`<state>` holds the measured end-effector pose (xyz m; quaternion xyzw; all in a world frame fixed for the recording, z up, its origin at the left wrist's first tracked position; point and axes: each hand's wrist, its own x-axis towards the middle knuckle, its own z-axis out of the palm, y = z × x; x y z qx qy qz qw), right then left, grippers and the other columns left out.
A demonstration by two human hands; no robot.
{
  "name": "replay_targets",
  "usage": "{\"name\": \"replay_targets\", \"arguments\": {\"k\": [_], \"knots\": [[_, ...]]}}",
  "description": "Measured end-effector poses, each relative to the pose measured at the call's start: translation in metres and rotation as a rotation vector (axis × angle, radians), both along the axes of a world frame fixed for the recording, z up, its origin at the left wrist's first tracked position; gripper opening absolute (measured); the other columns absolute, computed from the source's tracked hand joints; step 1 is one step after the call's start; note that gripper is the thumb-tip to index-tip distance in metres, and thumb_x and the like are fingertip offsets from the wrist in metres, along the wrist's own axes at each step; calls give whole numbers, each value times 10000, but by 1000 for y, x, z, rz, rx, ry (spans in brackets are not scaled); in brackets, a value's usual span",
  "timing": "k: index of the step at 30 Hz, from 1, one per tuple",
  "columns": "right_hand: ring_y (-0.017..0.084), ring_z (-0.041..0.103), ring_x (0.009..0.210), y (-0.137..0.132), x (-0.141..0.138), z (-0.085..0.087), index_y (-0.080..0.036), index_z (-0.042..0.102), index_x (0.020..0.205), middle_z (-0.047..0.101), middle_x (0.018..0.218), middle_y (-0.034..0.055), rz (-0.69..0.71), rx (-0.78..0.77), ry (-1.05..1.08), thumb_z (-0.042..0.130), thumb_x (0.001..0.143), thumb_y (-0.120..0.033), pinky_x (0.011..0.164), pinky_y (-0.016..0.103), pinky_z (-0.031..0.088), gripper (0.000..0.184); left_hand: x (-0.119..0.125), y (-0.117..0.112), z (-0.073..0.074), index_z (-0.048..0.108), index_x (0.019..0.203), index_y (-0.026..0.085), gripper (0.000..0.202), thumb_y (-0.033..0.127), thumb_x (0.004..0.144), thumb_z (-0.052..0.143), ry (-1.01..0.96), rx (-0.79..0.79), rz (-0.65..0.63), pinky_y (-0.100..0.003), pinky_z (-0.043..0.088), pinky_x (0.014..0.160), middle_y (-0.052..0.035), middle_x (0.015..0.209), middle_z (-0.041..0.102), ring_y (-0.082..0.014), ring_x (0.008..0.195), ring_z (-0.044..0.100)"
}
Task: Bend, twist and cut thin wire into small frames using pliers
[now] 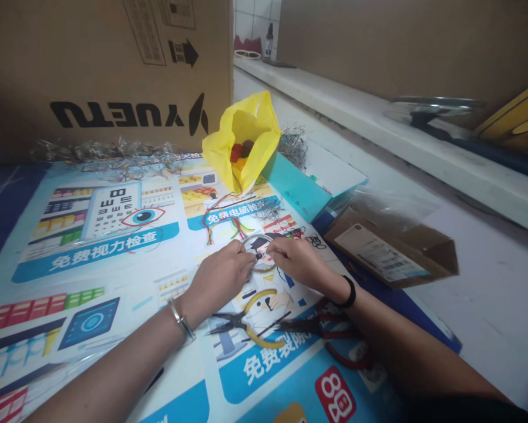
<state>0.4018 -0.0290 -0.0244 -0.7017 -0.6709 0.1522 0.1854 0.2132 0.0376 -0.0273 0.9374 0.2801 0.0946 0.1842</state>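
A thin metal-looking ring (264,271) stands between my hands just above the printed sheet. My left hand (232,264) has its fingers closed on the ring's left side, and a silver bangle sits on that wrist. On the opposite side, my right hand (299,258) pinches the ring, with a black band round the wrist. Close in front of my hands lie yellow-handled pliers (241,324), their jaws pointing left. A red-handled tool (334,336) with dark jaws rests partly beside my right forearm. Behind the ring are multicoloured cords (235,222) and small dark loops (315,238).
An open yellow bag (219,144) with red and yellow contents stands at the back, beside a teal box (296,191). An open brown carton (378,252) lies right. Tangled silvery wire (118,154) runs along a large cardboard box (114,64). A white ledge (356,100) borders the right.
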Motion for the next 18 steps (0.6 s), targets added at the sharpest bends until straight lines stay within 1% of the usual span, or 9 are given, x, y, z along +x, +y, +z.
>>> {"name": "replay_targets", "arguments": {"k": [8, 14, 18], "knots": [[138, 612, 702, 1, -2, 1, -197, 634, 816, 684, 760, 16, 3, -14, -23, 447, 812, -155, 600, 211, 335, 192, 0, 0, -1, 646, 988, 244, 277, 263, 933, 375, -23, 6, 1, -269, 425, 648, -28, 897, 526, -158, 786, 547], [141, 596, 673, 0, -4, 4, -199, 632, 810, 673, 731, 24, -27, -45, -57, 451, 827, -191, 576, 215, 313, 182, 3, 1, -2, 653, 1003, 201, 256, 186, 897, 420, -91, 98, -38, -340, 418, 754, -67, 906, 531, -211, 873, 502], [130, 578, 647, 0, -4, 6, -198, 617, 784, 652, 695, 12, -25, -48, -51, 451, 817, -168, 561, 211, 297, 173, 4, 2, -3, 654, 1012, 187, 263, 177, 900, 416, -90, 124, -63, -354, 411, 769, -77, 928, 542, -219, 884, 491]]}}
